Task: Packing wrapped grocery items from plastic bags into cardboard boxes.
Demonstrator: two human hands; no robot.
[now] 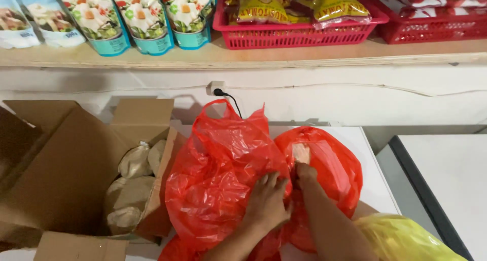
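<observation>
Shop: stocked shelf (243,56), sauce pouches (147,17), red baskets (294,35)

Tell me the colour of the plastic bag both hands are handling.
Red, translucent plastic bag; the head view shows it.

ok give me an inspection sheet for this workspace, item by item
surface: white tabletop, mostly covered by bags
job's things: two thin red plastic bags, crumpled side by side
clutter: open brown cardboard box at left holding pale wrapped bundles; yellow plastic bag at lower right
grippers: left hand spread flat on the red plastic; right hand pushed into the bag, fingers seen through the film
cables: black cable plugged into a white wall socket
surroundings: wooden shelf with pouches and red baskets of packets
</observation>
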